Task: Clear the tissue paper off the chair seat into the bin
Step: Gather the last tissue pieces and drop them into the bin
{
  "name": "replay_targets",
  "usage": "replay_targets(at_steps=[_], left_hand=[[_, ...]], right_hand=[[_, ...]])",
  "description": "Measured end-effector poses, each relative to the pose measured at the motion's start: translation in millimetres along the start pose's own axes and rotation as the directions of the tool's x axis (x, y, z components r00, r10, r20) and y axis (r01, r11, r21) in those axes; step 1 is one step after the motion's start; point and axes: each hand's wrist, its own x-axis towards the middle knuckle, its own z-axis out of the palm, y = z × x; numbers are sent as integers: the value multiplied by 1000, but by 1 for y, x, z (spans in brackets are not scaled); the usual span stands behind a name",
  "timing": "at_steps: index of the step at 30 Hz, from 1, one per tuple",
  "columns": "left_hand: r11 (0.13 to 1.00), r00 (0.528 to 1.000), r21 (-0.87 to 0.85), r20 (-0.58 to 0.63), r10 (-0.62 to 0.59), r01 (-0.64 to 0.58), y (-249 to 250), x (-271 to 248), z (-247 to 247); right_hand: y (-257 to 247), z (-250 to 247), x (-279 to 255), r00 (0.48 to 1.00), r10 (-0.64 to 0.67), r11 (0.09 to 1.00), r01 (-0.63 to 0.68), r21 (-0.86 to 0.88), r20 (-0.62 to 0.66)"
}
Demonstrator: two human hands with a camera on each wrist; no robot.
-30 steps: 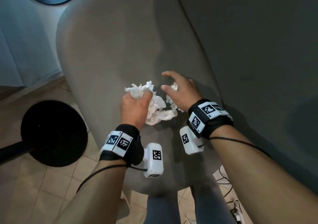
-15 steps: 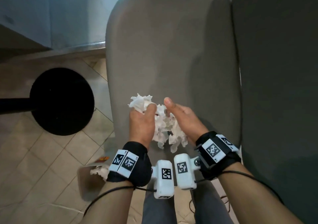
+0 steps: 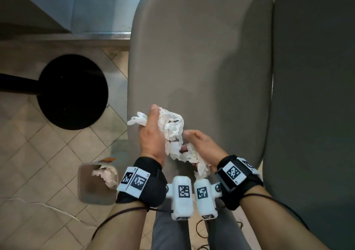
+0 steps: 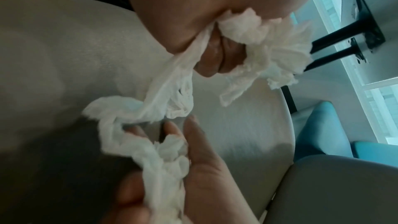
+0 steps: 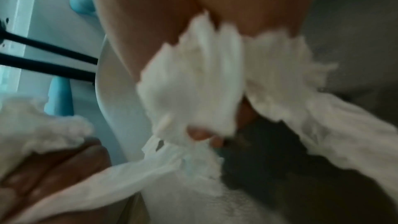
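Observation:
Crumpled white tissue paper (image 3: 172,128) hangs between both hands above the front left part of the grey chair seat (image 3: 201,67). My left hand (image 3: 151,132) grips the upper wad, its fingers curled round the paper (image 4: 254,40). Lower and closer to me, my right hand (image 3: 199,149) holds the trailing end (image 5: 193,83) in its curled fingers. A strand of tissue (image 4: 163,94) links the two wads. The small grey bin (image 3: 96,184) stands on the floor left of my left wrist, with white tissue (image 3: 105,174) inside.
A black round table base (image 3: 73,92) sits on the tiled floor left of the chair. A dark grey chair back or cushion (image 3: 315,96) fills the right side. Cables (image 3: 201,228) lie on the floor near my legs.
Both hands have gathered the tissue off the seat and pulled it toward the seat's front left edge. The view swung left, and the bin came into sight.

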Motion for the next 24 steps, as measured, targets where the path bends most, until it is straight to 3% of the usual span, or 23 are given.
replay_targets(at_steps=[3,7,10,12,15,19,22,24], left_hand=[[997,997,13,-20,77,-76,-8,-8,0],[972,991,195,-3,137,-134,-27,-1,-14],[959,989,264,-76,130,-106,-37,5,-21],[914,968,360,-91,233,-186,-43,4,-25],[740,921,587,25,389,-328,-60,0,-39],[431,887,800,254,386,-417,-81,-5,-59],[113,846,874,414,335,-472,-90,-13,-68],[-23,825,874,467,319,-486,-95,-17,-72]], right_hand=[[5,-2,0,989,-100,992,91,-83,-105],[5,-6,-1,954,-235,929,165,-330,-184],[-7,2,2,895,-414,797,270,-541,-163],[-18,9,12,855,-503,686,308,-659,-123],[-36,20,27,857,-510,529,249,-811,-69],[-42,20,39,885,-461,378,137,-915,-58],[-35,7,35,898,-410,456,49,-889,-161],[-26,-8,26,881,-414,554,45,-832,-228]])
